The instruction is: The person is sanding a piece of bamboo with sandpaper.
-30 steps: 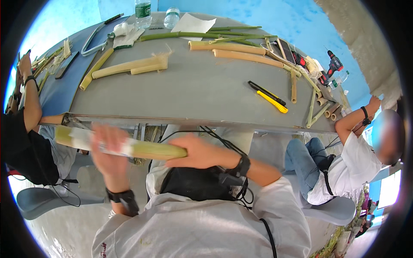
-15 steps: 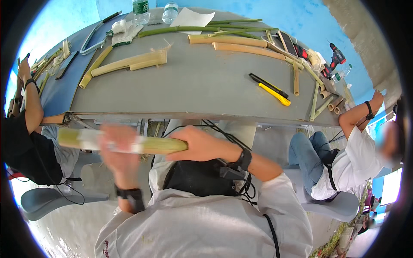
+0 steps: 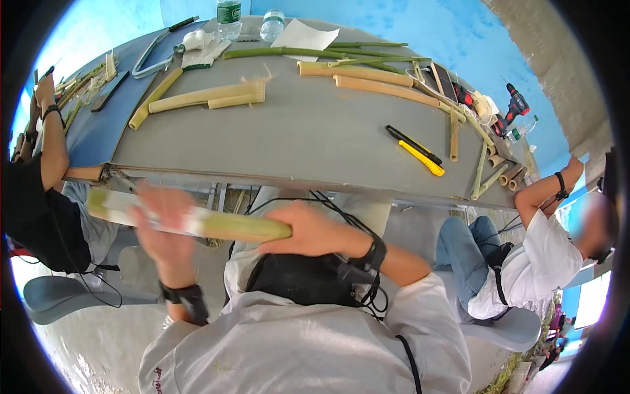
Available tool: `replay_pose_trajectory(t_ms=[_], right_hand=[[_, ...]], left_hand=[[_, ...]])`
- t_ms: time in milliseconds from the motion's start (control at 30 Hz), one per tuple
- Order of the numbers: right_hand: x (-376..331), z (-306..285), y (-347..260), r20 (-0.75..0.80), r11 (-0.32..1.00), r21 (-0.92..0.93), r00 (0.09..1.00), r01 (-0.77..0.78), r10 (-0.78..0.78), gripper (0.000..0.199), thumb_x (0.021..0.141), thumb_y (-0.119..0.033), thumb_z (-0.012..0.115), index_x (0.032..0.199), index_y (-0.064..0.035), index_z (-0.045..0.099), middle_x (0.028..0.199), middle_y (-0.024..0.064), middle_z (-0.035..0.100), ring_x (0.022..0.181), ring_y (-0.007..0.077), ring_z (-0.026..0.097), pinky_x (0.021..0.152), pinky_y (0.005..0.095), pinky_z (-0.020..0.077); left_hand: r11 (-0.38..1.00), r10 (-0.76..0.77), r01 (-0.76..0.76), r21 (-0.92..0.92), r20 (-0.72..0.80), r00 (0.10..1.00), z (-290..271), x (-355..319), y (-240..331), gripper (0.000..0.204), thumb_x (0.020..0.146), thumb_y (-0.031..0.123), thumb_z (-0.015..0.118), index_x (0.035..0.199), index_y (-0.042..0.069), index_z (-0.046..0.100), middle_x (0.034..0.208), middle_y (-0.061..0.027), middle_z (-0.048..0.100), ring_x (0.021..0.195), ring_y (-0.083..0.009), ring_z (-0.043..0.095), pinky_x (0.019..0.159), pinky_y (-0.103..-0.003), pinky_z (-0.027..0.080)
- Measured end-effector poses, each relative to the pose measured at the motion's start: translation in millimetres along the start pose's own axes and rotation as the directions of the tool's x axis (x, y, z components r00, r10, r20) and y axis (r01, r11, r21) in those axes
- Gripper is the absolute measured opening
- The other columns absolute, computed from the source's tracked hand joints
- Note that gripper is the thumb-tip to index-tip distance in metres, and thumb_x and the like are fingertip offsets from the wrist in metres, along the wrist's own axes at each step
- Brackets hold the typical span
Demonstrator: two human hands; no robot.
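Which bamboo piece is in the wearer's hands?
The pale green piece with a white layer: right hand on its right end, left hand at the white layer. Bamboo on the gray table lies apart.

Watching over the feed, I honestly can't make out any words for sure. There's pale print on the green label (image 3: 229, 12) of a clear bottle (image 3: 230, 30) up at the table's (image 3: 315, 141) far side, plus small red lettering (image 3: 157, 379) on the wearer's whitish shirt (image 3: 295, 341), way too tiny for me.
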State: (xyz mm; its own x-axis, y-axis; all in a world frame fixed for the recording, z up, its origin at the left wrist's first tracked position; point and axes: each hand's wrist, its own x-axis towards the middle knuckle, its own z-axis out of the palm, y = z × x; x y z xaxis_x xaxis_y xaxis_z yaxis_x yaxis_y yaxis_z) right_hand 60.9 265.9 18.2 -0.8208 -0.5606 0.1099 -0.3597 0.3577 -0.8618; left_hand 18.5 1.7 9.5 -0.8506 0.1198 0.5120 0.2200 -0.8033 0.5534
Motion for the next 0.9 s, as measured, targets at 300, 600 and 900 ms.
replay_pose_trajectory(t_ms=[300,600,900], right_hand=[[-7,8,1,-0.035,0.996,-0.058,0.998,-0.063,0.061,0.040,0.087,-0.039,0.082,0.099,-0.0021,0.073,0.081,0.0173,0.069,0.072,0.0329,0.065,0.069,0.0400,0.0508],[6,11,17,-0.007,0.995,-0.100,1.000,-0.017,0.017,0.042,0.089,-0.039,0.082,0.102,-0.0003,0.072,0.079,0.0170,0.068,0.070,0.0305,0.063,0.067,0.0387,0.0498],[3,-4,5,0.076,0.992,-0.052,0.990,-0.111,0.115,0.043,0.088,-0.043,0.081,0.097,-0.0019,0.072,0.084,0.0172,0.071,0.077,0.0346,0.068,0.071,0.0412,0.0522]], left_hand=[[0.994,-0.102,0.104,-0.019,0.112,0.988,10,-6,-23,0.035,0.108,0.039,0.055,0.085,0.017,0.043,0.066,0.0032,0.038,0.061,-0.0121,0.037,0.069,-0.033,0.036],[0.971,-0.075,0.052,-0.231,-0.092,0.993,-19,-4,-6,0.033,0.110,0.035,0.054,0.088,0.015,0.040,0.071,0.0031,0.034,0.065,-0.0101,0.034,0.070,-0.031,0.034],[0.942,0.091,-0.149,-0.300,-0.198,0.976,-22,2,11,0.032,0.109,0.036,0.055,0.090,0.015,0.040,0.070,0.0040,0.032,0.064,-0.0110,0.034,0.070,-0.030,0.035]])
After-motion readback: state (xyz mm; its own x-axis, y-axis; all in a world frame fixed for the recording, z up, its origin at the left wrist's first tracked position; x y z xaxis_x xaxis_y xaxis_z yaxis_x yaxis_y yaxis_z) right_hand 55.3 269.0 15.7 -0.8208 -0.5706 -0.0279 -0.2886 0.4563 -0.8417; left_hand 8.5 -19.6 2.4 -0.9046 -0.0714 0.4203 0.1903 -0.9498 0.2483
